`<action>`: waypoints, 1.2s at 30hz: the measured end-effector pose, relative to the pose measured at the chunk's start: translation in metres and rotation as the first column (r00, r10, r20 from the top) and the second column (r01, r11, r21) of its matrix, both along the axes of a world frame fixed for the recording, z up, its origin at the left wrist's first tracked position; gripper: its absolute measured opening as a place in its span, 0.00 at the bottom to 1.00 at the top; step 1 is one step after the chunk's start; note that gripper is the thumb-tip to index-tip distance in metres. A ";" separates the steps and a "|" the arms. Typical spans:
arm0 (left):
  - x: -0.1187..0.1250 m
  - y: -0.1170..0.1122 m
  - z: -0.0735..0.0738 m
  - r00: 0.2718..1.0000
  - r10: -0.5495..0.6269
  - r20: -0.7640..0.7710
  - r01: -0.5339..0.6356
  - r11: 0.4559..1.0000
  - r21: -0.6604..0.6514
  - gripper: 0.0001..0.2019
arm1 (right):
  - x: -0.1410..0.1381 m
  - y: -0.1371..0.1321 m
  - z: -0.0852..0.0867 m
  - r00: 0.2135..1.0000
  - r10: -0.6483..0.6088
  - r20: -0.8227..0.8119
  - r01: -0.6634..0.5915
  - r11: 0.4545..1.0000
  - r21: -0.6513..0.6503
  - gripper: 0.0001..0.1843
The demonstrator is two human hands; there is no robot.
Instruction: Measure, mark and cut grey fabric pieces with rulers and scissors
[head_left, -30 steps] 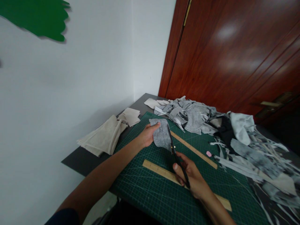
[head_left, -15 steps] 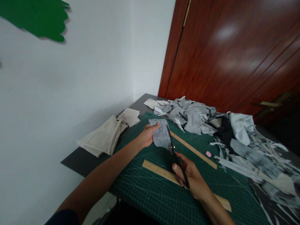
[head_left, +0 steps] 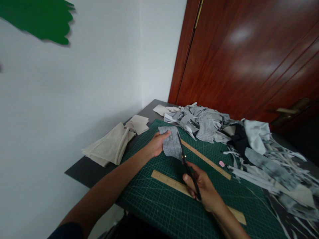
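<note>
My left hand pinches a grey piece of fabric by its left side, thumb on top, and holds it above the green cutting mat. Black-handled scissors are gripped in my right hand. Their blades lie along the fabric's right edge; whether they are fully closed is hard to make out. Beneath my right hand and forearm runs a wooden ruler, partly covered. A second wooden ruler lies on the mat just beyond the scissors.
Folded cream cloth lies at the table's left edge by the wall. A heap of grey fabric scraps spreads along the back. More strips and a black cloth lie at right, near a small pink piece. A wooden door stands behind.
</note>
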State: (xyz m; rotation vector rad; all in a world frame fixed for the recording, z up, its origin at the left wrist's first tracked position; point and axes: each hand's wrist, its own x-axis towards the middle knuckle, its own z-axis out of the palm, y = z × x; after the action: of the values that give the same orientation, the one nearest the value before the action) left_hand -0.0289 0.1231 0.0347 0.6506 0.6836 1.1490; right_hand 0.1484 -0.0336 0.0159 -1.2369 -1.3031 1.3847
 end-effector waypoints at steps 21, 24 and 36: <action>0.000 -0.001 -0.001 0.999 -0.048 -0.008 0.048 0.996 0.070 0.13 | -0.001 0.001 -0.004 0.998 -0.063 0.014 0.063 0.998 0.000 0.49; 0.001 0.000 -0.004 0.997 -0.066 -0.030 0.068 0.993 0.095 0.16 | 0.001 0.000 -0.002 0.998 -0.058 -0.004 0.058 0.998 -0.006 0.49; 0.002 -0.011 -0.011 0.967 -0.238 -0.092 0.248 0.962 0.116 0.23 | 0.000 0.001 0.006 0.994 -0.082 -0.069 0.081 0.997 -0.014 0.47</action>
State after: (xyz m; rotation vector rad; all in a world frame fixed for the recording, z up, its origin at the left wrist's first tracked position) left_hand -0.0267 0.1124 0.0242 0.8667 0.5806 0.9471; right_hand 0.1481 -0.0331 0.0220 -1.2255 -1.1864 1.3668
